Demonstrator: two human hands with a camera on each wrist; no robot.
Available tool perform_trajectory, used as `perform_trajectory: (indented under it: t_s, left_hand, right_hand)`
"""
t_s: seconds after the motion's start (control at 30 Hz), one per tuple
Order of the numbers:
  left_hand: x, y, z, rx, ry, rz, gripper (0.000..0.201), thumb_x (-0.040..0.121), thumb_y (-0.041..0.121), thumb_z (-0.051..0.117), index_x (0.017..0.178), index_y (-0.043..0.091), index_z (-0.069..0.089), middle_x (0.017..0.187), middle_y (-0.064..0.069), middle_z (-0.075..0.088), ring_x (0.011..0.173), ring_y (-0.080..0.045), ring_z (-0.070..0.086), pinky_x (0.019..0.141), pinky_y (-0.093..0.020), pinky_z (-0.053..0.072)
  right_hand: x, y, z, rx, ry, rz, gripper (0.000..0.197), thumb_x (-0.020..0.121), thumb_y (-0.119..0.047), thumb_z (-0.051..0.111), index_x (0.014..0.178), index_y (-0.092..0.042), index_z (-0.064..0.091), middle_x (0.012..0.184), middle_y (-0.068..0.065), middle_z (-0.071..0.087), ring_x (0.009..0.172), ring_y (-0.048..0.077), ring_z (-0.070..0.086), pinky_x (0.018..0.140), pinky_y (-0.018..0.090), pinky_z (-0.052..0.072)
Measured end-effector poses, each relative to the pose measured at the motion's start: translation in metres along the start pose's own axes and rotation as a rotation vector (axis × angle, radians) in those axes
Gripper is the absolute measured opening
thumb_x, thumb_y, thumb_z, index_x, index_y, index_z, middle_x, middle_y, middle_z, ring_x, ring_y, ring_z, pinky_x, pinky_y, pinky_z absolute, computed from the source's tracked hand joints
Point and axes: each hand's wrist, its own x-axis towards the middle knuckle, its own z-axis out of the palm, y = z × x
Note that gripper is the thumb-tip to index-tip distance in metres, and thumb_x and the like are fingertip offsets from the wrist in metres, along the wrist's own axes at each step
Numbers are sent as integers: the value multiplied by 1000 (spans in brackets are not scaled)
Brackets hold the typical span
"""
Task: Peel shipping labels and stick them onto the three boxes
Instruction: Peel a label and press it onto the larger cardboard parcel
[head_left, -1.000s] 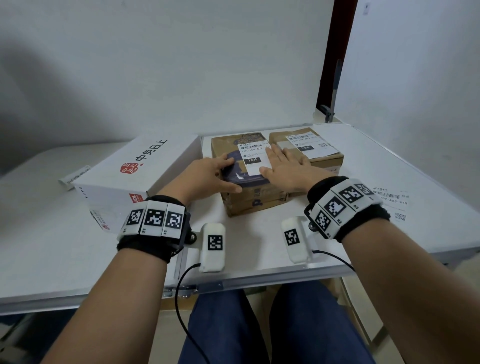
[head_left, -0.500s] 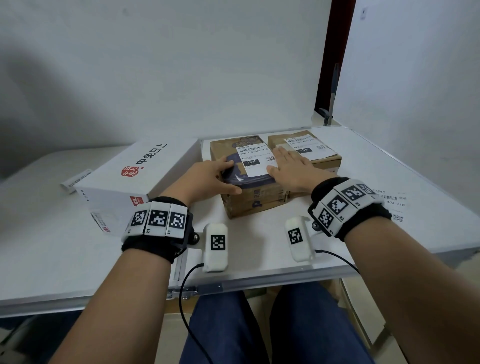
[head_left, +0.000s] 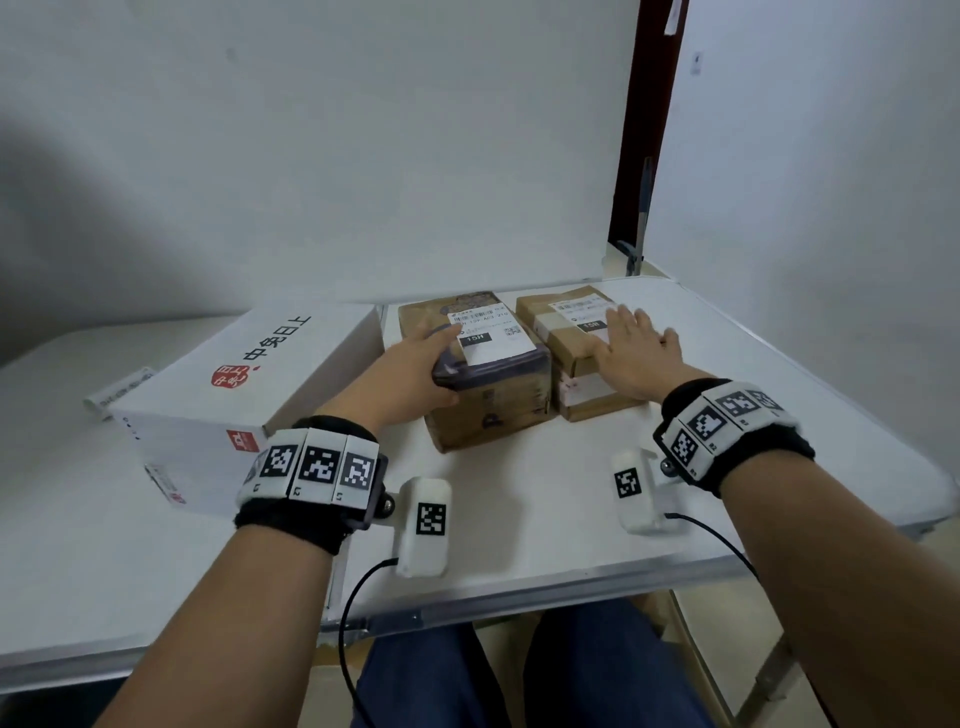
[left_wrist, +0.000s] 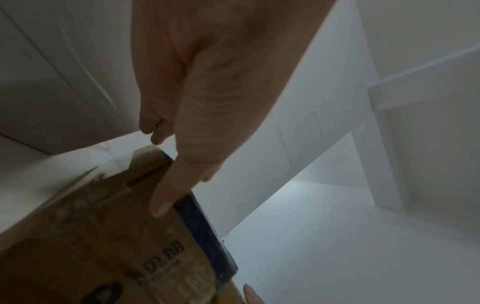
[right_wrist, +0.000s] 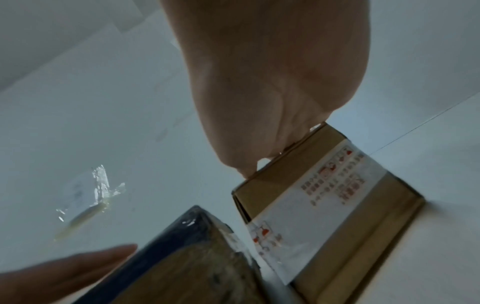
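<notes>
Three boxes stand on the white table (head_left: 519, 519). The big white box (head_left: 244, 384) with red print is at the left and carries no shipping label that I can see. The middle brown box (head_left: 488, 395) carries a white shipping label (head_left: 491, 332). My left hand (head_left: 410, 371) grips its near left corner, thumb on the front face, fingers on top (left_wrist: 166, 197). The right brown box (head_left: 576, 384) also carries a label (head_left: 576, 309). My right hand (head_left: 631, 348) lies flat on top of it, fingers spread, covering part of that label.
A narrow white strip (head_left: 119, 387) lies behind the white box at the far left. A scrap of clear film (right_wrist: 96, 191) lies on the table. The wall runs close behind the boxes, with a dark red door frame (head_left: 639, 130) at the back right. The table's front edge (head_left: 519, 597) is above my knees.
My right hand slid off the middle box's label and moved right onto the right brown box. My left hand stayed on the middle box's corner.
</notes>
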Motion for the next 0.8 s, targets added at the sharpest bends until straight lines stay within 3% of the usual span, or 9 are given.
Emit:
perform_trajectory:
  t_s: [0.07,0.13,0.2,0.33,0.43,0.5,0.6,0.67,0.8]
  left_hand:
    - [7,8,1,42,17,22,86,82,23,71,152,25,20,160,-6,15,141,-29,27,113,-37,29]
    - [14,21,2,88,33,72,80,86,30,67,151,24,21,161,-3,8,147,-27,12,118,-43,17]
    - [21,40,5,101,66,167,70,90,31,61,150,23,25,161,-2,8,148,-22,6,119,-38,8]
    - [31,84,17,29,88,318,57,94,20,54,147,15,33,158,-5,23,145,-18,20,114,-28,14]
    - [41,105,22,101,-5,303,61,94,10,47,150,13,23,160,-8,14,147,-19,14,116,-28,11]
    - [47,106,24,197,-121,249,66,93,12,47,152,14,15,162,-7,4,148,-21,11,119,-35,12]
    - [53,97,32,295,-210,198,79,93,30,51,153,16,2,162,-5,0,148,-19,7,120,-42,8]
    - [59,86,40,332,-183,197,85,92,39,52,153,15,-1,162,-4,5,148,-17,10,120,-45,7]
    - [73,63,46,365,-56,204,69,95,22,48,152,10,12,158,-9,23,142,-23,29,117,-46,19]
  right_hand:
    - [1,4,1,-14,4,9,62,102,-42,14,154,-11,3,163,6,-1,150,23,-3,119,50,2]
    - [2,4,3,-23,2,-3,64,101,-44,13,154,-9,6,163,8,1,150,25,0,119,50,4]
    - [1,2,3,-25,13,-1,64,101,-45,13,153,-7,10,162,10,4,149,26,4,119,50,7]
    - [-5,-11,2,-20,-21,-31,64,101,-44,13,153,-7,12,162,11,8,149,26,7,118,50,9]
    - [-12,-26,1,-99,-89,-134,61,100,-37,23,153,-8,11,161,11,6,148,28,5,116,52,10]
    - [-18,-29,0,-132,-99,-173,63,99,-33,28,153,-9,8,161,11,6,148,29,4,117,51,10]
    - [-24,-32,0,-82,-69,-182,63,100,-31,25,153,-7,4,161,9,7,148,27,4,117,50,10]
    - [-25,-38,1,-24,-76,-187,62,100,-32,22,153,-8,2,161,8,6,148,26,3,118,50,7]
    - [-17,-51,4,59,-118,-173,61,100,-30,20,154,-10,-1,163,6,-2,149,23,-6,119,49,-3]
